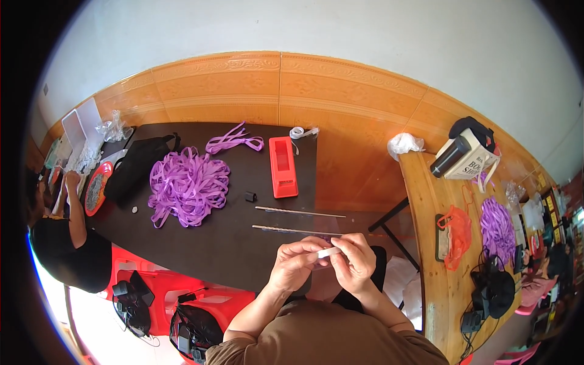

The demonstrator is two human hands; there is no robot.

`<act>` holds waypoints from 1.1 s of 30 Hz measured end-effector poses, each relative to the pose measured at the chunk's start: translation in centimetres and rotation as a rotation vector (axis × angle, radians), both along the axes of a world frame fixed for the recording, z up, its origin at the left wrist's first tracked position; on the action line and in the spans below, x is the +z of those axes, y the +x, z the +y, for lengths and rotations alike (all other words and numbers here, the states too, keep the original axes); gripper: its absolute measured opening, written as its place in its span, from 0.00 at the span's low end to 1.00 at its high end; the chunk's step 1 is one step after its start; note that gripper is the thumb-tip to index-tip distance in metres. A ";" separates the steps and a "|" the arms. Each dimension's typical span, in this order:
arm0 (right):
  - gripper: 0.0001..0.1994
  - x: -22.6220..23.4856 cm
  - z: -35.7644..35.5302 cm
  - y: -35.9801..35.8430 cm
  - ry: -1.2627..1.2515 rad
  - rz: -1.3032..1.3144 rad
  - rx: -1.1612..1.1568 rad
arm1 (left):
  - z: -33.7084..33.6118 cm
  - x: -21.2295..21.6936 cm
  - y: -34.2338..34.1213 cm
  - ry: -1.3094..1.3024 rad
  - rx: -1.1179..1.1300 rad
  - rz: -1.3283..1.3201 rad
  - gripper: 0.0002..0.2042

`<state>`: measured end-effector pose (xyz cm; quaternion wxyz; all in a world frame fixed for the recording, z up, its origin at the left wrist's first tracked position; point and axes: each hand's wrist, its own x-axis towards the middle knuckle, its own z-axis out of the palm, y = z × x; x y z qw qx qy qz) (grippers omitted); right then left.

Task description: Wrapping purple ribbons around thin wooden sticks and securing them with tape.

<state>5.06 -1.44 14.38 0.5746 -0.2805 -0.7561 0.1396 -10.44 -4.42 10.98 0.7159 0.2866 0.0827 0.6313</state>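
Black is the colour of the table (243, 243) carrying most of the work. At its far left end a co-worker in a black top (67, 243) is bending over a round red tray (96, 188), and a black fabric bag (137, 167) is lying just beside that tray. Next along, a big loose heap of purple ribbon (187, 185) is sprawling over the middle, with a smaller looped bunch of purple ribbon (234, 141) behind it. To the right of the heap a red rectangular plastic box (283, 167) is standing lengthwise, and two thin metal rods (298, 212) are lying crosswise nearer the person.

Below the rods, the left hand (295, 263) and the right hand (356, 261) are meeting just off the table's near edge, both closing their fingers on a small pale strip (329, 251) pinched between them; what it is made of is too small to tell. Judging by the grip, the step in hand is working this little piece with the fingertips, and the next move likely calls for a steady pinch from both sides.

Farther right, a wooden table (426, 243) is carrying an orange plastic bag (457, 234) and another pile of purple ribbon (497, 228).
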 end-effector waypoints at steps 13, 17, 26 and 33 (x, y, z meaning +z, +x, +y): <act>0.19 0.5 0.1 0.3 0.329 -0.275 -0.168 | -0.4 0.4 0.5 0.000 0.055 0.052 0.12; 0.19 0.9 -0.1 0.2 0.429 -0.342 -0.202 | -0.4 0.3 0.5 0.018 0.117 0.185 0.13; 0.18 0.5 -0.1 0.2 0.383 -0.348 -0.121 | -0.7 1.0 0.5 -0.030 0.124 0.257 0.14; 0.13 0.5 0.2 0.7 0.047 -0.083 -0.047 | -0.4 0.0 0.0 -0.037 0.068 0.154 0.13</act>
